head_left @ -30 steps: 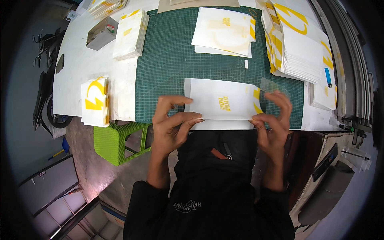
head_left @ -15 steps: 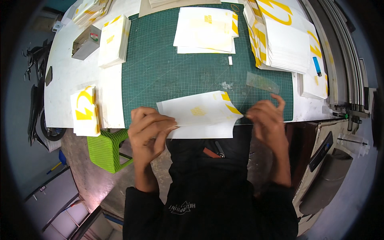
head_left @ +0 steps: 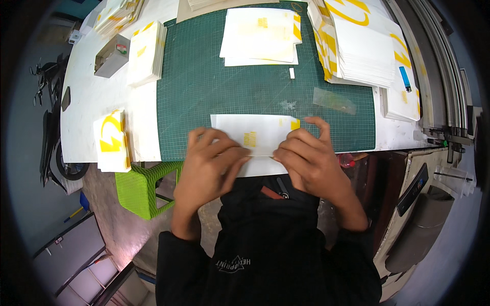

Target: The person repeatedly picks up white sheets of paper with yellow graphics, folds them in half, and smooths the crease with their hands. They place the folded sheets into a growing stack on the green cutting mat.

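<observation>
my left hand and right hand grip the sheet by its crease, spaced apart, likely to keep it straight. it's on the mat, near part overhanging, probably for access underneath.

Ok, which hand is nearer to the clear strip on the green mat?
Right. The right hand is just below and left of the clear strip, apart from it; the left hand is farther left, by the white sheet's left part.

hands partly hide white sheet; tan board cut off
</observation>
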{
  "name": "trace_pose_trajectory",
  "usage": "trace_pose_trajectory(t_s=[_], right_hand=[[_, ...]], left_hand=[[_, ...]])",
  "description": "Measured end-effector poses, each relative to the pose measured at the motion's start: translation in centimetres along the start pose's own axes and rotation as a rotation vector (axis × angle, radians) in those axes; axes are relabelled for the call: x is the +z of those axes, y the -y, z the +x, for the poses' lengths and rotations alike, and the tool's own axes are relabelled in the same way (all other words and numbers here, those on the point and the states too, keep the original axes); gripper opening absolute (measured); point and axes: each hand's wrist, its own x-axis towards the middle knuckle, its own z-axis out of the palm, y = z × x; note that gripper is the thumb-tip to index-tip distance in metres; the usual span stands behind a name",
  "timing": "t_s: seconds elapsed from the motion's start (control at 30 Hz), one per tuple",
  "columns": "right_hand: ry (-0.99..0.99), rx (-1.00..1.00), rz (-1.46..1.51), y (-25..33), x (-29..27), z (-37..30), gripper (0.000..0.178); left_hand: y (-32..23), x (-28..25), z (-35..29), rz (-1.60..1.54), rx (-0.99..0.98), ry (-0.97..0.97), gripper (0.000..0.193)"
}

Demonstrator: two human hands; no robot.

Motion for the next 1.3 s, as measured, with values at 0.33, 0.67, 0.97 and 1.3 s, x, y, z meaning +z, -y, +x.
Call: trace_pose_trajectory(t_s=[0.33,0.67,0.97,1.3], right_hand=[[0.022,0.144,-0.036,-1.7,-4.8,-3.1,0.028],[-0.267,0.156,0.415,-1.8,-2.9,-1.2,0.102],[-0.393,0.557,1.390,1.0,6.6,-2.3,0.125],[-0.428,0.579,1.292,0.8,6.1,-1.2,0.069]], left_hand=[[5.1,-4.1,-4.5,0.160,-0.172,-0.065,0.016],[-0.3,-0.9,0.8,-0.241,0.065,-0.023,0.015],[-1.9,0.5,0.5,-0.696,-0.218,-0.150,0.009],[-1.7,0.6,-0.4,-0.740,-0.428,-0.327,0.013]])
